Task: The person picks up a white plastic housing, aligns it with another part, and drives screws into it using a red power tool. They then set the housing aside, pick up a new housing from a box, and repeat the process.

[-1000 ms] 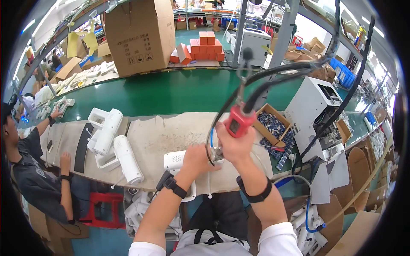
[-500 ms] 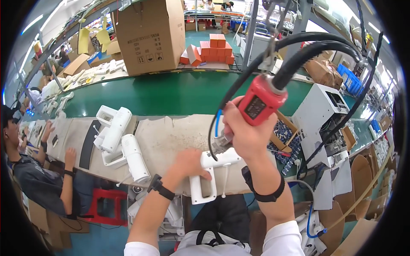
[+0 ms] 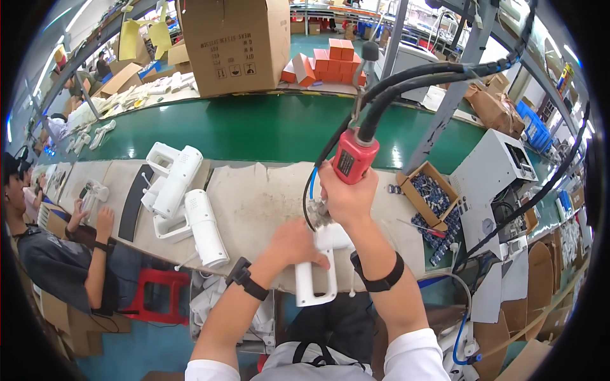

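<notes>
Tool (image 3: 357,155), red and cabled, sits clenched in the right hand (image 3: 349,198) in the head view, its metal tip (image 3: 319,214) at the white handled housing (image 3: 305,284), which the left hand (image 3: 292,242) grasps at the near edge of the beige mat (image 3: 254,190).

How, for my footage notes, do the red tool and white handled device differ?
The red tool has a thick black cable on top; the white handled device has a looped handle. The right hand grips the tool; the left hand holds the device. Each has a hand on it.
</notes>
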`<state>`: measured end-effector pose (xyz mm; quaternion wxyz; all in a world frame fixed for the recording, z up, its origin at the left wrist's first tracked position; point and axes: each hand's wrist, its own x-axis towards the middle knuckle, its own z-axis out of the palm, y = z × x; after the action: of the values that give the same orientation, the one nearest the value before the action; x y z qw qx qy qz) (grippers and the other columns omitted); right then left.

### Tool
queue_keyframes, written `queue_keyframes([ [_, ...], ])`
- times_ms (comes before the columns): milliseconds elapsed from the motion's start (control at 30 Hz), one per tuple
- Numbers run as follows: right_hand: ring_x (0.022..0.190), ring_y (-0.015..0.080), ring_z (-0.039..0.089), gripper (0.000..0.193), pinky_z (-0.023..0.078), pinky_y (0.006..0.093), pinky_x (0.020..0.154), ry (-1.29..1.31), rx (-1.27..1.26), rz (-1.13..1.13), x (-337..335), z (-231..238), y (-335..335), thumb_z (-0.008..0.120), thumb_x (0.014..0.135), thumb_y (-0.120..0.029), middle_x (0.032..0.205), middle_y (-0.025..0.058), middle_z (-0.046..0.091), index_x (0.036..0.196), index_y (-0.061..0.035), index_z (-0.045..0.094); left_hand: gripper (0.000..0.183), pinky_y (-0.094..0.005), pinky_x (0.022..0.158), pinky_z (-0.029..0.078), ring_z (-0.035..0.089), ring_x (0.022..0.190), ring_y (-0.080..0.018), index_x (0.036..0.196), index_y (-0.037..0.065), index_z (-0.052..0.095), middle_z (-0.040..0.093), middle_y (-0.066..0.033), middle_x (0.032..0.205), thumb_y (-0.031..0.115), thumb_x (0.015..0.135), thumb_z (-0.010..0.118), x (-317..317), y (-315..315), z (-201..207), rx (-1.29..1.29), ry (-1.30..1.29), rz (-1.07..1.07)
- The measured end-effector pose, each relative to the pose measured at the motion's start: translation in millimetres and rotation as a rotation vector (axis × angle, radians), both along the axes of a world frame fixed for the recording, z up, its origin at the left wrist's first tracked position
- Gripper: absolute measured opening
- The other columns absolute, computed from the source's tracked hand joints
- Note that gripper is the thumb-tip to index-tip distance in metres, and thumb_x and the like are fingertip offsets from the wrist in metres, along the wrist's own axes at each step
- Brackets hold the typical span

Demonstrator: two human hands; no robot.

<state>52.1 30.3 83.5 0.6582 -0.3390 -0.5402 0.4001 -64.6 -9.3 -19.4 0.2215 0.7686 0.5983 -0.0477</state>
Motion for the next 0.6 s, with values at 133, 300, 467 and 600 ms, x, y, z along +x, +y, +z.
queue_keyframes([
  [133,0.047,0.0076,0.053,0.013,0.041,0.0232,0.043,-0.057,-0.05,0.033,-6,-4,-2,0.068,0.079,-0.01,0.059,0.0016,0.057,0.078,-0.0005,0.059,0.106,-0.0374,0.092,0.047,0.056,0.111,-0.0318,0.123,-0.002,0.052,0.054,-0.0188,0.122,0.067,0.046,0.078,1,-2,-5,0.053,-0.086,0.052],
  [300,0.047,0.0087,0.054,0.012,0.042,0.0223,0.043,-0.014,0.038,0.012,11,11,-11,0.067,0.078,-0.008,0.06,0.0034,0.058,0.081,0.0004,0.059,0.105,-0.0391,0.09,0.048,0.058,0.109,-0.0336,0.128,-0.002,0.048,0.058,-0.0184,0.118,0.059,0.049,0.082,5,-4,-3,0.088,-0.102,0.047],
  [467,0.046,0.0103,0.054,0.012,0.043,0.0225,0.043,0.045,-0.008,0.053,28,62,-39,0.063,0.08,-0.008,0.06,0.0052,0.058,0.082,0.0032,0.059,0.102,-0.0398,0.09,0.046,0.056,0.109,-0.033,0.128,0.004,0.049,0.057,-0.0152,0.122,0.059,0.049,0.082,5,-12,3,0.358,-0.178,0.002],
  [600,0.045,0.0106,0.053,0.011,0.042,0.023,0.042,0.033,-0.051,0.136,36,78,-56,0.062,0.079,-0.006,0.06,0.0058,0.058,0.081,0.0039,0.059,0.061,-0.0405,0.085,0.046,0.059,0.099,-0.0316,0.117,0.01,0.058,0.062,-0.0129,0.11,0.036,0.066,0.079,2,-12,0,0.659,-0.587,-0.139],
])
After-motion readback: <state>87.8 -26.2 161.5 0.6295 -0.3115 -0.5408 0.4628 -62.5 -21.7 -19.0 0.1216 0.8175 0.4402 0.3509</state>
